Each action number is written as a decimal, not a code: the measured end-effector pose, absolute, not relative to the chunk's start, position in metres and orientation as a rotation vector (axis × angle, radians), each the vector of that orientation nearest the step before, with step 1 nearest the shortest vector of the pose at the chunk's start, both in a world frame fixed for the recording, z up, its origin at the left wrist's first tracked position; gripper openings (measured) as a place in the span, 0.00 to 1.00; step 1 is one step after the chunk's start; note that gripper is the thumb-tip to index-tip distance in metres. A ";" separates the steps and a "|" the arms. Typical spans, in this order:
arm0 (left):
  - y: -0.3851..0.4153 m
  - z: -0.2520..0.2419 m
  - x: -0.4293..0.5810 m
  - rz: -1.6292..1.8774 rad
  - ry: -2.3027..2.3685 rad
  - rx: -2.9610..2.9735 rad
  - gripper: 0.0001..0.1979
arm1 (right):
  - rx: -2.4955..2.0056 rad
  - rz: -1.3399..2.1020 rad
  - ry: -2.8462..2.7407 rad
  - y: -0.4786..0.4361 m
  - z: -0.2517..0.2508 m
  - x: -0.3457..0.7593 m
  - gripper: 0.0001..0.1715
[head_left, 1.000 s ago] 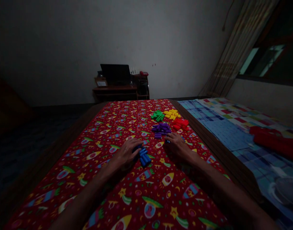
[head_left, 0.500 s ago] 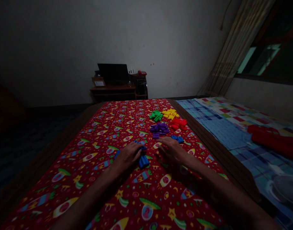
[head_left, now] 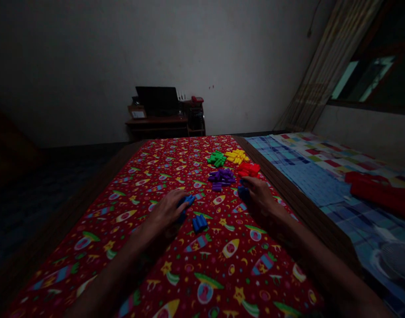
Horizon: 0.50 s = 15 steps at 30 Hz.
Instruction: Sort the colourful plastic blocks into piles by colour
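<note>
My left hand [head_left: 168,208] is curled over a few short blue sticks [head_left: 189,199] on the red patterned cloth, its fingers closed around them and partly hiding them. Just right of it lies a small row of blue sticks [head_left: 200,224], side by side and untouched. Farther right, my right hand [head_left: 260,192] pinches a blue stick [head_left: 243,181] right above more blue sticks [head_left: 243,192]. A purple pile [head_left: 221,176] is to the left of that hand, and a red pile [head_left: 249,169] is just beyond it.
Green sticks [head_left: 216,159] and yellow sticks [head_left: 237,157] are heaped farther back. The patterned cloth [head_left: 136,247] covers the long surface. To the right is a bed with checked covers [head_left: 308,176], a red cloth item [head_left: 381,194] and a fan [head_left: 396,258]. A monitor [head_left: 157,101] stands by the wall.
My right hand has moved right and forward to the blue sticks near the red pile. My left hand has shifted slightly left, uncovering the row of blue sticks.
</note>
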<state>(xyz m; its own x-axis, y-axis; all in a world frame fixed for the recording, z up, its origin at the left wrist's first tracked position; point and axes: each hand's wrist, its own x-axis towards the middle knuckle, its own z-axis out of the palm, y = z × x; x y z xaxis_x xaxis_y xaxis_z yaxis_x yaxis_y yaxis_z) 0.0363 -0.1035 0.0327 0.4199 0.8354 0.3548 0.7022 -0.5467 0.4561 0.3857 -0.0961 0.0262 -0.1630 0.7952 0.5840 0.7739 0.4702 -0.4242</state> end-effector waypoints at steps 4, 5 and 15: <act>-0.094 0.019 0.026 0.675 1.495 2.416 0.17 | -1.473 0.050 -1.933 -0.093 0.013 0.412 0.16; -0.093 0.017 0.027 0.673 1.505 2.403 0.18 | -1.462 0.050 -1.947 -0.093 0.011 0.412 0.16; -0.091 0.014 0.049 0.724 1.437 2.298 0.23 | -1.128 0.121 -2.116 -0.105 0.033 0.344 0.15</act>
<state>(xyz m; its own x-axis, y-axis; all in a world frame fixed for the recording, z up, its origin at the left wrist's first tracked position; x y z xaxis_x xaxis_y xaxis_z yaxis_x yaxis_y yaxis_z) 0.0491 -0.0907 0.0136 0.3605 0.9008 0.2423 0.7304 -0.4341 0.5272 0.3438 -0.1048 0.0328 -0.3545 0.7537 0.5534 0.6855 0.6120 -0.3943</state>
